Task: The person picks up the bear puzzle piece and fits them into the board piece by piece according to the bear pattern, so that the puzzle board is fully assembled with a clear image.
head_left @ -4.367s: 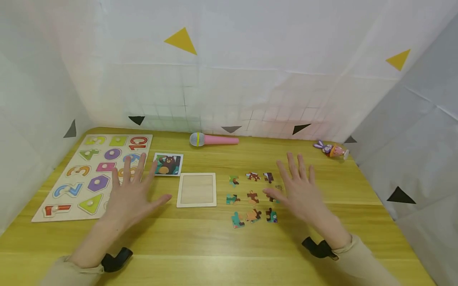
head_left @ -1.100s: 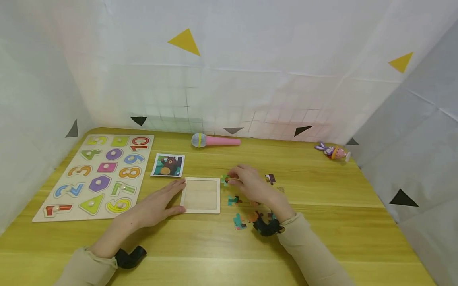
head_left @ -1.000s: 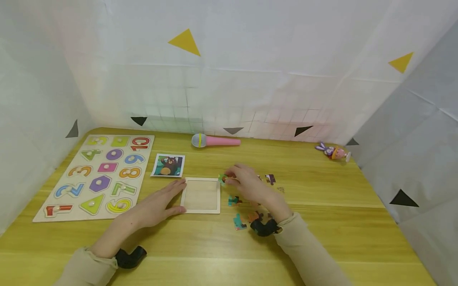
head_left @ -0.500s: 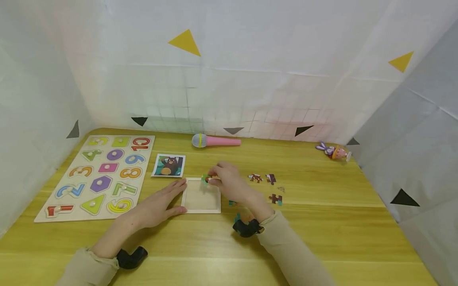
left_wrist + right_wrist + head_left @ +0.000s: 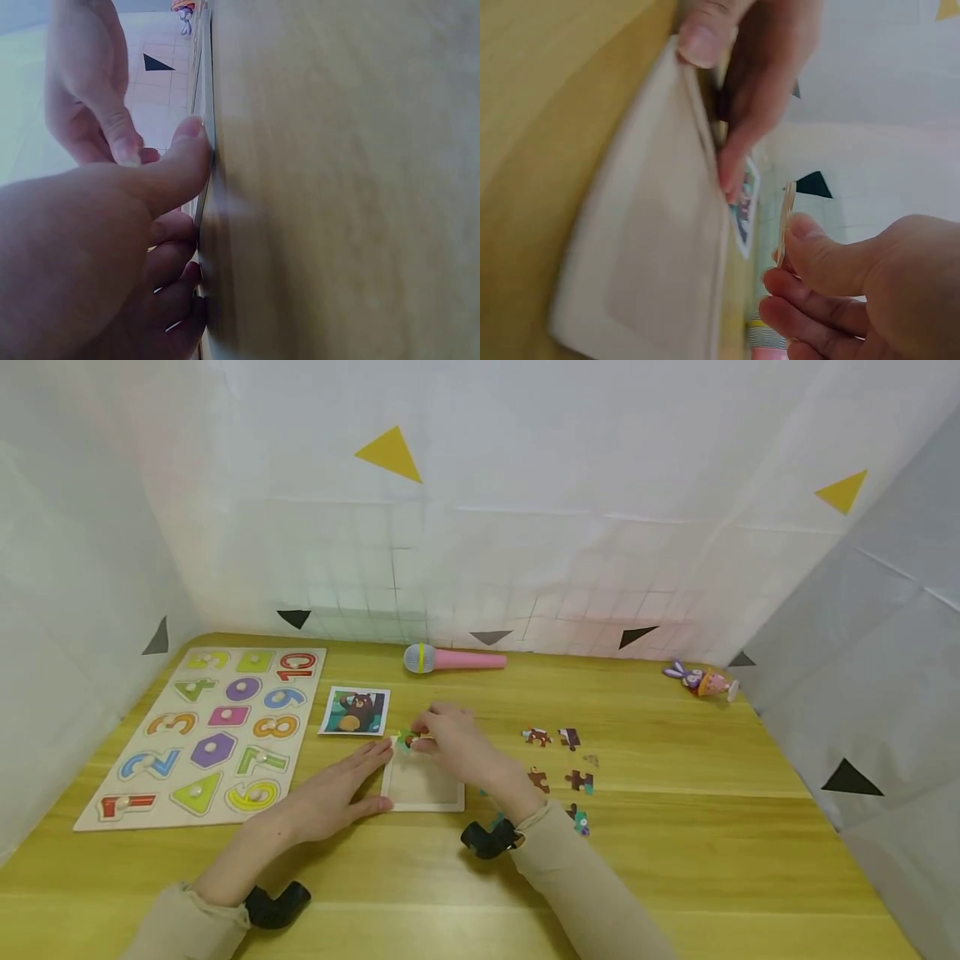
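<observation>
My right hand (image 5: pixel 463 750) pinches a green and brown jigsaw puzzle piece (image 5: pixel 407 741) over the far left corner of the square wooden puzzle tray (image 5: pixel 427 807). In the right wrist view the piece (image 5: pixel 786 223) is seen edge-on between thumb and fingers, above the tray (image 5: pixel 592 300). With fingers extended, my left hand (image 5: pixel 330 797) rests against the tray's left edge; thumb and fingertips touch its rim. Right of the tray lie several loose puzzle pieces (image 5: pixel 580 781), some hidden behind my right hand and wrist.
A bear picture card (image 5: pixel 356 711) lies behind the tray. At left is a number-and-shape peg board (image 5: pixel 225 716). A pink toy microphone (image 5: pixel 468 660) lies at the back, a purple rabbit toy (image 5: pixel 701 680) at the far right. Fabric walls (image 5: pixel 525 552) enclose the table.
Both hands came down from hovering apart. The left took hold against the tray's edge; the right picked up the far left puzzle piece and carried it left over the tray.
</observation>
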Available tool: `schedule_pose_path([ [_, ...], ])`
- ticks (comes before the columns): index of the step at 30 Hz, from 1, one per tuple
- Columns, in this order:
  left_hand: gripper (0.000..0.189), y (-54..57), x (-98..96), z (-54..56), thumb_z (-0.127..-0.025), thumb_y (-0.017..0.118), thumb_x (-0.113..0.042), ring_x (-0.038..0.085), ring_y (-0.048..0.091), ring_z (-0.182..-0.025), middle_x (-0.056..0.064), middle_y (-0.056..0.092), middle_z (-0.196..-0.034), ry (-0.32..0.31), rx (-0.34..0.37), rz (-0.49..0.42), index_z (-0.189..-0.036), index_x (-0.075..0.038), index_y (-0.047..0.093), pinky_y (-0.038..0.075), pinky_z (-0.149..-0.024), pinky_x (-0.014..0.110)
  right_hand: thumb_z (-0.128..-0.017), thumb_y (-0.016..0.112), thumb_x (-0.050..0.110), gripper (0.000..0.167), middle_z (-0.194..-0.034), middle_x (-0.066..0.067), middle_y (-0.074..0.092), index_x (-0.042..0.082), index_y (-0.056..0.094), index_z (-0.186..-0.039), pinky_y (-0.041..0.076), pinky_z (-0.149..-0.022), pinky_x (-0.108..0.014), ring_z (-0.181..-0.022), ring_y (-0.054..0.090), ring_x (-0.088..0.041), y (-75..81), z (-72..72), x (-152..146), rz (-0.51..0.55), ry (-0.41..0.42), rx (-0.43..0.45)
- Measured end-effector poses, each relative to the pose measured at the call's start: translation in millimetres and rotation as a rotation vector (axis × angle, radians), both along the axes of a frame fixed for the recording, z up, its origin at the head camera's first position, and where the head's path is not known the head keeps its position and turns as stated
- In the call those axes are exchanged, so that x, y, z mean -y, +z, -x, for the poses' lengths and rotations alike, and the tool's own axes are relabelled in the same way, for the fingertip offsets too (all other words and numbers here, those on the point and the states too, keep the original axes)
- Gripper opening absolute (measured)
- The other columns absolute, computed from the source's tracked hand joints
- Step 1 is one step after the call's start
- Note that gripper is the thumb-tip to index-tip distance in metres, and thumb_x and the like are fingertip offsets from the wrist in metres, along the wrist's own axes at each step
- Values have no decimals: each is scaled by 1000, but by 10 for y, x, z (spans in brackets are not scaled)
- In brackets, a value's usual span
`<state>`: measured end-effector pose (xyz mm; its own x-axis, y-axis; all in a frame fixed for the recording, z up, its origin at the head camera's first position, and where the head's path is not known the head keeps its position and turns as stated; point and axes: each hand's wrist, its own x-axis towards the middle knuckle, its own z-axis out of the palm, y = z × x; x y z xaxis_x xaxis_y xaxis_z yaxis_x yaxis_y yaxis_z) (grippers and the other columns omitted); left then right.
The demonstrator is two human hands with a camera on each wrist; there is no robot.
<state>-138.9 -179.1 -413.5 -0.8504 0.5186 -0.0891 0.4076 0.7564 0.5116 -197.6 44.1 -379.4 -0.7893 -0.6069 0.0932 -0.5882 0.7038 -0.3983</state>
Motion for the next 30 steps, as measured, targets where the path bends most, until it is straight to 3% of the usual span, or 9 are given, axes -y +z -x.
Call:
schedule_pose_path([
  [5,77,-7,-3,-8,-99,59,-45,38,20,-151,13,20,-166,0,-8,-7,-157,-5,30,26,-118,58,-96,66,24,24,-106,-5,63,7,70,-113,41,-96,-45,-104,58,-24,-79,-10,18,-12,-4,33],
  [12,77,8,-9,-23,-99,59,-46,38,23,-151,13,20,-166,16,-6,-3,-158,-6,28,27,-117,59,-95,68,23,22,-98,-5,61,6,72,-109,48,-84,-34,-91,59,-19,-151,22,33,-26,41,-5],
  [16,79,1,-1,-23,-99,59,-46,39,24,-150,14,20,-166,24,-8,-4,-159,-9,26,29,-116,60,-95,70,20,19,-98,-6,61,6,72,-107,49,-84,-33,-91,57,-20,-190,29,44,-22,56,-12],
  [30,71,-3,-6,-4,-100,58,-44,37,22,-151,12,19,-167,-23,-32,14,-158,-12,32,29,-115,61,-93,72,19,16,-95,-6,60,8,72,-105,46,-82,-33,-89,54,-19,-265,36,69,1,38,-49],
])
